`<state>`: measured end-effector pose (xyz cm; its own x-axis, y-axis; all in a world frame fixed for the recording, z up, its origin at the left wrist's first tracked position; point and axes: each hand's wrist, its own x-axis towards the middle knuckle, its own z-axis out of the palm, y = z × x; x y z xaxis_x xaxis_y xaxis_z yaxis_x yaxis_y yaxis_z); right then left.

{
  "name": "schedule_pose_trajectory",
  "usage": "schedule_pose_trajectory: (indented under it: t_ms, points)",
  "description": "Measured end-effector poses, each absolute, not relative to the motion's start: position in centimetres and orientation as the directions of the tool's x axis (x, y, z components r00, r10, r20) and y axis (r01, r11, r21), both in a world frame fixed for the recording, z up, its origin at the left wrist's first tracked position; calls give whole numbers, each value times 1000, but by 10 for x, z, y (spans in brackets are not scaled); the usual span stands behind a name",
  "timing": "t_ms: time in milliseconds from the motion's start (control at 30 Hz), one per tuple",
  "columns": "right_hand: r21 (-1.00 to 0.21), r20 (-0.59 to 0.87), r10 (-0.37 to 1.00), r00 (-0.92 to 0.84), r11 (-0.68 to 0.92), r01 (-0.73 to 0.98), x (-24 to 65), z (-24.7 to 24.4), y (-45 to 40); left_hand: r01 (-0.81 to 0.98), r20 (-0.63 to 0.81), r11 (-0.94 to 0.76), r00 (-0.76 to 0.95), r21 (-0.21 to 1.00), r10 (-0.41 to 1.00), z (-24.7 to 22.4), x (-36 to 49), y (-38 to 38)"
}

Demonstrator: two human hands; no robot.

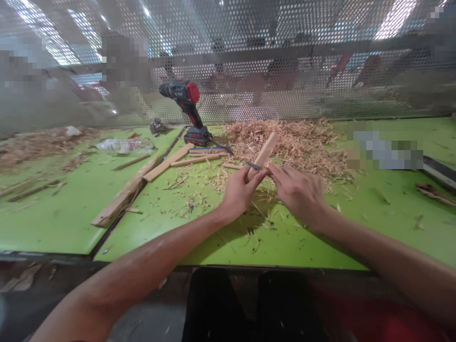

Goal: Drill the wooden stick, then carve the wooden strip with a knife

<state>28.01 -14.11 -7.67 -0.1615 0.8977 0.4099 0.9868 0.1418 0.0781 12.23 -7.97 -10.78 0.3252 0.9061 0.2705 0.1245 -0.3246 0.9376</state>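
Note:
My left hand (239,194) is closed around the lower end of a flat wooden stick (264,151), which tilts up and away from me. In my right hand (298,191) is a small knife (253,166), its dark blade lying across the stick. My left thumb reaches close to the base of the blade, and my right fingers hide most of the handle. Both hands are just above the green table (217,247). Behind the stick spreads a large heap of wood shavings (302,142).
A cordless drill (188,107) stands upright on its battery behind several wood strips (169,164). A long wooden piece (121,197) lies along the table seam. Further left is a clear plastic bottle (124,145). A perforated metal screen (249,61) borders the back.

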Motion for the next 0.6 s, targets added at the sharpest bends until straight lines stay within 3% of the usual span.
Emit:
schedule_pose_trajectory:
  t_ms: [133, 367, 600]
  points:
    - [105, 408, 896, -175, 144, 984, 278, -74, -144, 160, 254, -314, 313, 936, 915, -106, 121, -81]
    - [253, 462, 862, -209, 98, 962, 275, -72, -144, 37, 235, -259, 314, 965, 920, -108, 126, -81]
    - [195, 423, 890, -170, 94, 976, 274, -71, -144, -4, 187, -195, 288, 981, 939, -111, 125, -83]
